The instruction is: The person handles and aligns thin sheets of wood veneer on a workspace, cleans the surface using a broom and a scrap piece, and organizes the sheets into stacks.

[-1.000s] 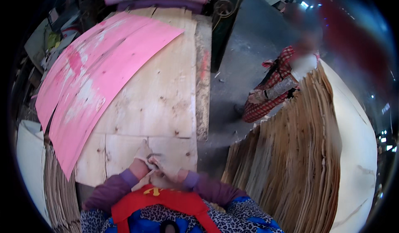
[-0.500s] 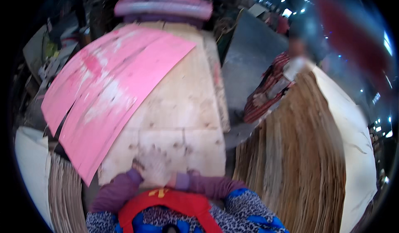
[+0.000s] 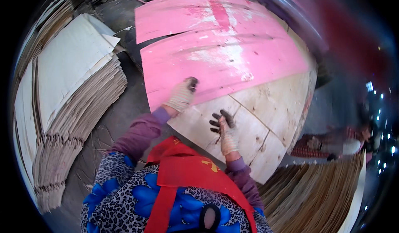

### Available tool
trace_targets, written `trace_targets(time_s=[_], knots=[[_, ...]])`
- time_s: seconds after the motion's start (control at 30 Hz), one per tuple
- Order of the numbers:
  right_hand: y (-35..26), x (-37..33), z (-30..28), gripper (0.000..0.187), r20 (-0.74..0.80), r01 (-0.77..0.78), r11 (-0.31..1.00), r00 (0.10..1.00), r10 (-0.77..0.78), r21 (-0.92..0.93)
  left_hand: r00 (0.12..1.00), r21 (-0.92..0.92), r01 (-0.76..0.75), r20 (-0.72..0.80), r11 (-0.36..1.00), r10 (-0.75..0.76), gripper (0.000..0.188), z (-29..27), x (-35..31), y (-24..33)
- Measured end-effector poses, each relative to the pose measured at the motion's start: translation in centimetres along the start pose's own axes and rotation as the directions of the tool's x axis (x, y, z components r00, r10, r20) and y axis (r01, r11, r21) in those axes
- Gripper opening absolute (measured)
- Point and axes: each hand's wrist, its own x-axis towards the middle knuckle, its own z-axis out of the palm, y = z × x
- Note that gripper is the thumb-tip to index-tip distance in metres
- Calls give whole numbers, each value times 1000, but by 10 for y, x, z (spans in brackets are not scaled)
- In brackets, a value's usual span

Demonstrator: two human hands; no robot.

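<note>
My left hand (image 3: pixel 181 95), in a pale striped glove with dark fingertips, is over the near edge of a pink-coated wood sheet (image 3: pixel 266 52). Its fingers are foreshortened and smeared, so their grip does not show. My right hand (image 3: pixel 226 134), gloved with blackened fingers, is above the bare pale wood sheets (image 3: pixel 259 104). Its fingers are spread and nothing is in them. The pink sheet lies askew across the pale wood, with a long split on its left side and white patches.
Left of me stands a tall stack of thin wood sheets (image 3: pixel 89 91). Another brown stack (image 3: pixel 316 191) rises at the lower right, with a person in a red patterned garment (image 3: pixel 314 145) beyond it. A pink roll-like shape (image 3: pixel 291 12) lies at the far right end.
My view has swung left, bringing the left stack further in. Both hands have come up from the pale wood's near edge, the left one to the pink sheet, the right one over the wood.
</note>
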Motion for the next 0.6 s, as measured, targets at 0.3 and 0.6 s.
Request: trace_targets(time_s=[0.3,0.6], knots=[[124,83,34,21,137,-377,790,924,357,484,823,-434,465,-109,772,-558,58,-151,70,-160],[195,107,63,42,-215,-38,925,968,128,377,689,-687,612,220,392,-691,82,-187,217,-293]])
